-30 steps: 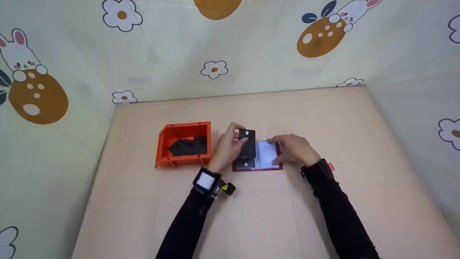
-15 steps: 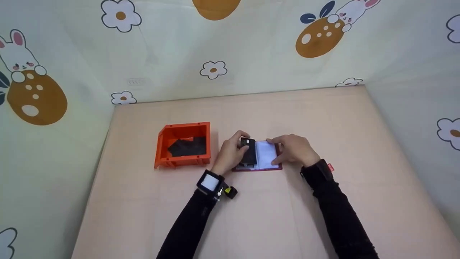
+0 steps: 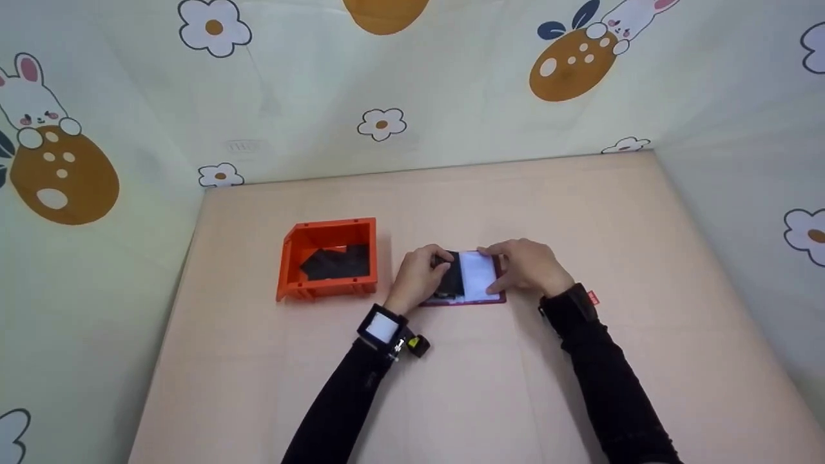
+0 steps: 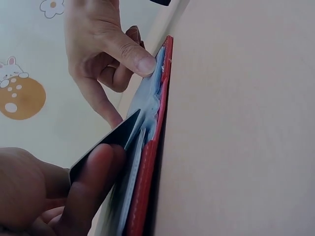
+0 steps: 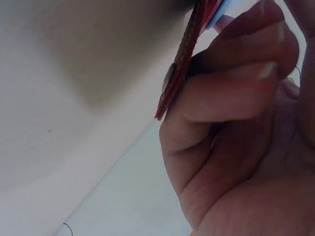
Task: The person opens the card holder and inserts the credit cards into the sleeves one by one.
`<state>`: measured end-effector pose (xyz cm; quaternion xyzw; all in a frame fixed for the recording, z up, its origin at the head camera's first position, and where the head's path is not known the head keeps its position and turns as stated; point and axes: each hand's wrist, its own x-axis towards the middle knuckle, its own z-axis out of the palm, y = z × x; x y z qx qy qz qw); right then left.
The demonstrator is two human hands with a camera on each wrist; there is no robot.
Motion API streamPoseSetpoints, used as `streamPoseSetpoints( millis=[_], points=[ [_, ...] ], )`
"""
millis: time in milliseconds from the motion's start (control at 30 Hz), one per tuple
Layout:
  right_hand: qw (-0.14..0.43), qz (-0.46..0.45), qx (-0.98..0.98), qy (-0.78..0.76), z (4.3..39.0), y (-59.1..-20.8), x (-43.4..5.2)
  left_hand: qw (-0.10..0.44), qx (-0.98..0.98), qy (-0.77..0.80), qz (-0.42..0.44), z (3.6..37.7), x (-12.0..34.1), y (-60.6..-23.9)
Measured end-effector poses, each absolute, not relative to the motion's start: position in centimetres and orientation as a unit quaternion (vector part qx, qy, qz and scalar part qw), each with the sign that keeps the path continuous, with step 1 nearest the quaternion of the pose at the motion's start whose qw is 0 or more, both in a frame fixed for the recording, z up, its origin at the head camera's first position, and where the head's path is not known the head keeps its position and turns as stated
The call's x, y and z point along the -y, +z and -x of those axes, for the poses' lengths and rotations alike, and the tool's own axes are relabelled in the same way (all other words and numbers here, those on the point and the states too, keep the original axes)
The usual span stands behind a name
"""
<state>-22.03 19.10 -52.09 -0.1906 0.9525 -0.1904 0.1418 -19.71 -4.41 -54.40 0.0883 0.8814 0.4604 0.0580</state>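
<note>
A dark red card holder (image 3: 480,277) with clear plastic sleeves lies spread open on the table. My left hand (image 3: 416,278) pinches a black card (image 3: 455,278) between thumb and fingers over the holder's left half. In the left wrist view the card (image 4: 106,142) is tilted, its far edge at the clear sleeves near the fold; I cannot tell whether it is inside a sleeve. My right hand (image 3: 530,265) grips the holder's right side, thumb on the sleeve. Its curled fingers lie beside the stitched red cover (image 5: 184,59) in the right wrist view.
An orange bin (image 3: 287,258) stands left of my left hand, with several black cards (image 3: 338,263) inside. The beige table (image 3: 464,386) meets a patterned curtain (image 3: 290,96) at the back and sides.
My left hand has lowered the black card toward me, down onto the left half of the card holder, and its fingers have shifted on it. My right hand stays in place.
</note>
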Motion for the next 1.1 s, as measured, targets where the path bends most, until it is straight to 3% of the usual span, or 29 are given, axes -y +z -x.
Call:
streamPoseSetpoints(
  millis=[733,1100],
  points=[
    [0.146,0.192,-0.951,-0.194,22.3,-52.2,-19.2,0.116,-0.879,0.452,-0.099,20.8,4.5,-53.9],
    [0.148,0.189,-0.951,-0.195,22.2,-52.2,-19.0,0.115,-0.886,0.44,-0.085,20.0,4.3,-53.3]
  ],
)
